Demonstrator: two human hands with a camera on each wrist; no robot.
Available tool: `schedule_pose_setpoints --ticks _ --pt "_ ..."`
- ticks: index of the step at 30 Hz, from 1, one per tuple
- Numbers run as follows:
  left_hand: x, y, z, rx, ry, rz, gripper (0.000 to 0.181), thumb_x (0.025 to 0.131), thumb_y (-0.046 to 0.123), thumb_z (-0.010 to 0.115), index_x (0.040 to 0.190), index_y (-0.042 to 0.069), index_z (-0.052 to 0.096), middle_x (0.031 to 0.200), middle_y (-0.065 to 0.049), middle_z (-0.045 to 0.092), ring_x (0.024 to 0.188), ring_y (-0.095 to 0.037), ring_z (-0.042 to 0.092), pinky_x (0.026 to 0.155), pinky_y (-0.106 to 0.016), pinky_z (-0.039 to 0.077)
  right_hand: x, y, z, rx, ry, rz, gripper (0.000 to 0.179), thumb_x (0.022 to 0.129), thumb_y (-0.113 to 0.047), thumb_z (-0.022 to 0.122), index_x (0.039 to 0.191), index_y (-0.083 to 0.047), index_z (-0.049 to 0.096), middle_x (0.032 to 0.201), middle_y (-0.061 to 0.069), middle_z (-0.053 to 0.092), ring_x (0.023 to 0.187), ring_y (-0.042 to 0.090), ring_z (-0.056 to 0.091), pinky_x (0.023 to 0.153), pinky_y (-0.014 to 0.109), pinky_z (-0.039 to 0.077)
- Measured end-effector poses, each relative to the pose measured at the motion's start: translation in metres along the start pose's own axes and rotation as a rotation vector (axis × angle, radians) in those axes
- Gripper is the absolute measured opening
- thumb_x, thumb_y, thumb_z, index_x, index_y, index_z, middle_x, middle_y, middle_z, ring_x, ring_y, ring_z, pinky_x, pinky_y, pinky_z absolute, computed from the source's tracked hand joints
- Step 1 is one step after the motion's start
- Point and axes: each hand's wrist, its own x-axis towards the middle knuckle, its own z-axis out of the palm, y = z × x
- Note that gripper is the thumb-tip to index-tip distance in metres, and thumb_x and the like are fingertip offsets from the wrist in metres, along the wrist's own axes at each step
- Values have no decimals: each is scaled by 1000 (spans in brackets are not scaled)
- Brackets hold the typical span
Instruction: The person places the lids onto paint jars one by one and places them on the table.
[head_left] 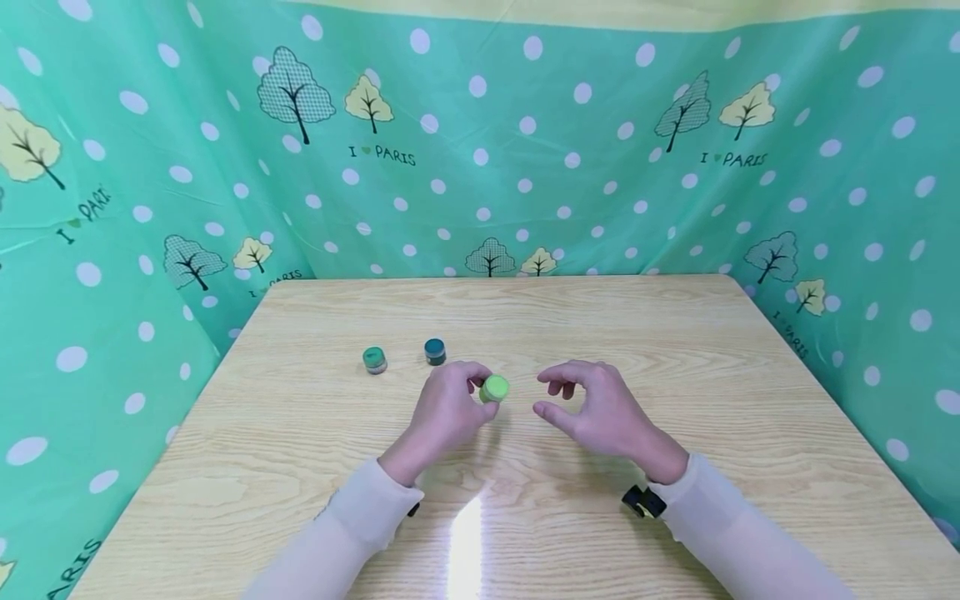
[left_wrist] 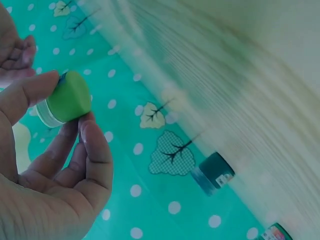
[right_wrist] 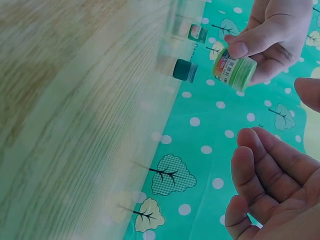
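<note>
A small light-green paint jar is pinched between the thumb and fingers of my left hand, above the table. Its printed label faces the right wrist view, where the jar shows a green lid and clear base. To the right, my right hand hovers with nothing in it, thumb and fingers apart and bent loosely toward the jar. Past the left hand stand a dark blue-teal jar and, farther left, a green-lidded jar, both upright on the wood.
The light wood table spreads out under both hands. A green dotted cloth with printed trees hangs behind it and along its sides. A bright light reflection lies on the tabletop near the front.
</note>
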Motion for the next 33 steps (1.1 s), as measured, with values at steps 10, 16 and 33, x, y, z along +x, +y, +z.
schedule_pose_setpoints --ticks 10,16,33 --pt "14 -11 0 87 -56 -77 22 80 12 88 98 11 75 93 1 71 86 -17 63 77 -34 55 0 1 0 -2 0 4 32 85 -23 83 112 -8 76 92 -8 70 82 14 61 75 33 50" --pt "21 -19 3 109 -90 -102 20 81 13 87 96 9 75 90 1 71 81 -15 62 76 -34 56 0 1 1 -8 -9 14 32 85 -24 82 112 -8 76 90 -9 69 83 23 64 85 46 46" --pt "24 -31 4 202 -184 -158 19 82 18 87 96 10 78 93 -1 73 87 -18 65 79 -38 57 -2 0 3 -9 -30 39 33 86 -26 82 113 -8 75 92 -6 69 84 22 62 81 40 47"
